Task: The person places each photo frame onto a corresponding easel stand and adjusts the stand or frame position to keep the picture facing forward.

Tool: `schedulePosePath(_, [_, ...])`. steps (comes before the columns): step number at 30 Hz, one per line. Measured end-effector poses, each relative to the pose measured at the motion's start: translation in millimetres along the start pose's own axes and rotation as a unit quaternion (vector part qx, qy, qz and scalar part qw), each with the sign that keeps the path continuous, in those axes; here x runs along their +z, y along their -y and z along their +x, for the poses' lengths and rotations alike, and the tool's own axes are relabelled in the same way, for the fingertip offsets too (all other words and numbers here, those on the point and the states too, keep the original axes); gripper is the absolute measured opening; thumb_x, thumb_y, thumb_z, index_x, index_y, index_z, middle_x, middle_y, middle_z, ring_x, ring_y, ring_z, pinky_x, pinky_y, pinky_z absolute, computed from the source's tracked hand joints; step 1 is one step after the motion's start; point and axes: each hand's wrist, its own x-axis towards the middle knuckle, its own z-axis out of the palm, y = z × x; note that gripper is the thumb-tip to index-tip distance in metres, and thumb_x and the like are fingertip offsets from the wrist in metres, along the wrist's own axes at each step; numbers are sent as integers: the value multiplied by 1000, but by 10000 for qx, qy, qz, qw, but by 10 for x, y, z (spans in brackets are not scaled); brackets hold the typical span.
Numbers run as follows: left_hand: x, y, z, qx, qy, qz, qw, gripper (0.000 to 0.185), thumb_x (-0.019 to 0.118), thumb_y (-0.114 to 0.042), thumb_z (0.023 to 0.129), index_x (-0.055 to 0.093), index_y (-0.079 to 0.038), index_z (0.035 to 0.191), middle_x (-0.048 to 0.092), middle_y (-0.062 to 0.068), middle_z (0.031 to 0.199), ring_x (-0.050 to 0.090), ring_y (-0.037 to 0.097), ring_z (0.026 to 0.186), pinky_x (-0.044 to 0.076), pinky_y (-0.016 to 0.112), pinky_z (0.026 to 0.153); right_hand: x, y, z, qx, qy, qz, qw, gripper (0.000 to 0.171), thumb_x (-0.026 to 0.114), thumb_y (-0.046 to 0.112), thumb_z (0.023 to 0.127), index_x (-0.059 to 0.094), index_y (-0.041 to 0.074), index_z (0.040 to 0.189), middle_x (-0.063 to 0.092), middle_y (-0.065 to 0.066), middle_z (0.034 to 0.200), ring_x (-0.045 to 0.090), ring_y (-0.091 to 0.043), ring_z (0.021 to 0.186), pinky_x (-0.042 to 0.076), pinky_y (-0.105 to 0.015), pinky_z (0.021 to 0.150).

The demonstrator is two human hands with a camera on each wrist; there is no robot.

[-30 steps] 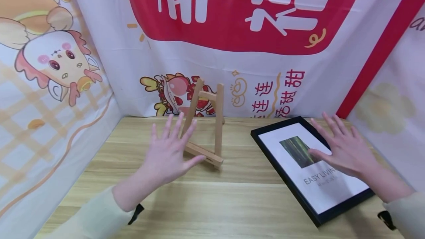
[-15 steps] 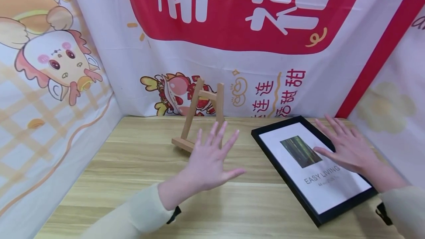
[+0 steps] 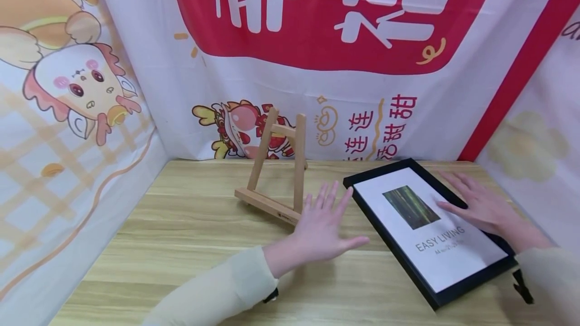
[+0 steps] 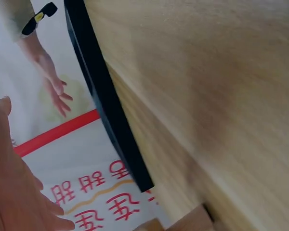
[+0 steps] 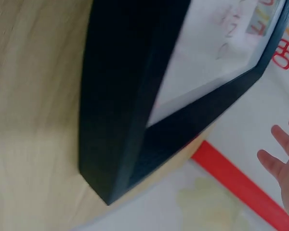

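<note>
Big red-and-white banner (image 3: 326, 54) is hanging at the back, cartoon cloth (image 3: 77, 89) is covering the left, woodgrain tabletop (image 3: 176, 240) is sitting below.

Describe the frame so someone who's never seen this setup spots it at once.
On the wood-grain table, go to the right side, by the right hand. The frame lies there askew, with a dark picture above the words EASY LIVING on white. Unlike the bare-wood easel standing to its left, it is black-edged and lies flat.
</note>
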Motion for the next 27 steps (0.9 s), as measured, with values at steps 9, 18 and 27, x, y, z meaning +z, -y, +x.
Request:
schedulePosePath(9, [407,-217,278,-587,288,-858,9942,111,24,-93,72,-19,-27,151,-8,8,160,-1,30,145,11,57,113,209,-261,1,629,382,325,9968,93,55,62,89,17,7,154,23,-40,139,31,-62,118,30,-78,88])
schedulePosePath(18, [641,-475,372,-1336,354,-1838,9732,124,50,-87,69,-12,-23,155,-3,9,162,8,30,146,15,54,114,335,-342,48,1062,648,511,9909,101,51,71,86,15,4,154,17,-46,137,25,-65,117,27,-79,89])
schedulePosePath(27, [683,-654,398,-2018,636,-2181,9527,129,61,-84,64,6,-13,157,13,8,161,15,25,145,17,49,115,350,-368,92,1110,765,432,9899,101,48,73,86,22,-2,149,17,-48,136,27,-67,116,29,-77,90])
